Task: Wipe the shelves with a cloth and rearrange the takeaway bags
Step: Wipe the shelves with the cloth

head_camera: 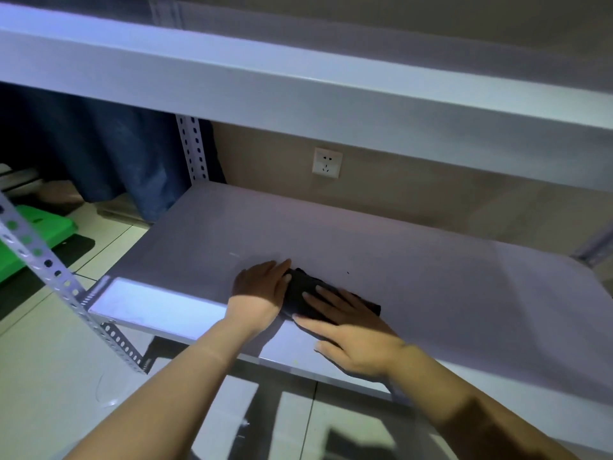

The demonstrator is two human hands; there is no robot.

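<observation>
A dark cloth [303, 295] lies bunched on the pale shelf board [414, 270] near its front edge. My left hand [260, 287] lies flat on the board with straight fingers touching the cloth's left end. My right hand [351, 330] presses down on the cloth with spread, straight fingers, covering its right half. No takeaway bags are in view.
A second shelf [298, 91] runs overhead, close above. Perforated metal uprights stand at the front left [43, 260] and back left [194, 147]. A wall socket [326, 163] sits behind. A green crate [36, 234] and blue curtain [109, 151] are to the left on the tiled floor.
</observation>
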